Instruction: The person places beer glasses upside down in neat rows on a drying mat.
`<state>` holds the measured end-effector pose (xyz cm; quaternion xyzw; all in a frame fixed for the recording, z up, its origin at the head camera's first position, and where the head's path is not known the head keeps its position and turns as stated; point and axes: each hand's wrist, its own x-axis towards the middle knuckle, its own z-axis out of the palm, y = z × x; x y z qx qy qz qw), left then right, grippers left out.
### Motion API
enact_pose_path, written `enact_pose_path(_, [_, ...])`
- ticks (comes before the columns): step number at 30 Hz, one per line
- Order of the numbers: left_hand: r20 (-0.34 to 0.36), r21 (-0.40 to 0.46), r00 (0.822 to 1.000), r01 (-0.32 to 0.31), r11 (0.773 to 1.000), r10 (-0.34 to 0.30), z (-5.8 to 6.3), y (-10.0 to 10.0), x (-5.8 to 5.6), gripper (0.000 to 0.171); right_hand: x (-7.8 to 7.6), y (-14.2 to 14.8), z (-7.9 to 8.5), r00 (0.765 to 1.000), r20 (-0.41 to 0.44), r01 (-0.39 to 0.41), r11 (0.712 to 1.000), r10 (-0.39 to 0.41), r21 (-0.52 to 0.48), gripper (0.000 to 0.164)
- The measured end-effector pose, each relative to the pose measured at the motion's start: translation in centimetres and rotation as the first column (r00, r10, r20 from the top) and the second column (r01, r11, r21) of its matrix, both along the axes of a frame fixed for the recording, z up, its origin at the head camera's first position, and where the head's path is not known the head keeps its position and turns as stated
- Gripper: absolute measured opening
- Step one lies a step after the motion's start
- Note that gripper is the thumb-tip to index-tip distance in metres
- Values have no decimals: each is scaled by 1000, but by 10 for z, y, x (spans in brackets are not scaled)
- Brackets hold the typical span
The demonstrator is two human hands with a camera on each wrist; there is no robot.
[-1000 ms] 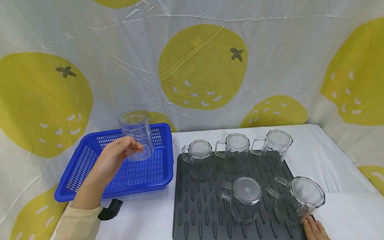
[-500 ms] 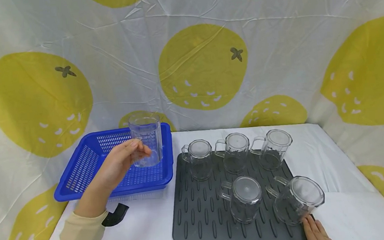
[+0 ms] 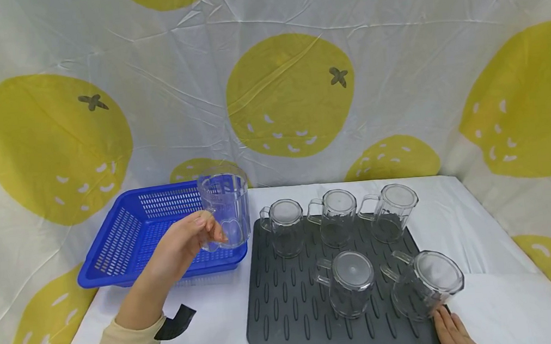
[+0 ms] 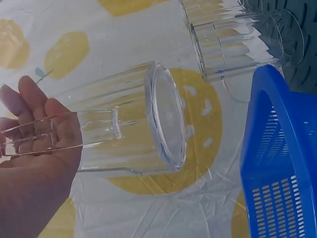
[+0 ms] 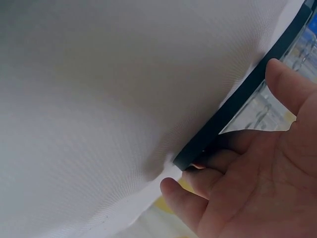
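My left hand [image 3: 183, 246] grips a clear glass mug [image 3: 235, 205] by its handle, in the air over the right end of the blue basket [image 3: 113, 224]. The left wrist view shows fingers behind the handle [image 4: 94, 130] and the mug's thick base [image 4: 168, 116] facing the basket side. My right hand [image 3: 450, 330] rests against the front right corner of a dark grey drying mat [image 3: 289, 332], fingers fairly straight along its edge, thumb at the front edge. Close to these fingertips, a glass mug [image 3: 425, 287] stands upside down on the mat.
Three upside-down glass mugs [image 3: 287, 228] line the mat's back edge, handles to the left. Another upside-down mug [image 3: 351, 285] stands at the front middle. White cloth [image 3: 503, 305] covers the table, and a lemon-print curtain [image 3: 396, 90] hangs behind.
My left hand has carried the glass mug to the right and slightly toward me, from over the basket's middle to its right rim. The right hand has stayed at the mat's corner.
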<state>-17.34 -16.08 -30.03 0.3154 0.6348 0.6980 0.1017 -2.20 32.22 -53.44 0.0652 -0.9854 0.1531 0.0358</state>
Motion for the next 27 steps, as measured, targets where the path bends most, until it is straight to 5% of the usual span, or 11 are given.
enact_pose_path(7, [38,-16,993,117,993,-116,-7,19,8,25,1,-1,7,1000,10,4,1000,-4,-12,88])
enact_pose_path(27, [69,52,990,122,991,-125,-46,53,24,27,5,3,10,993,108,53,998,-48,-39,86])
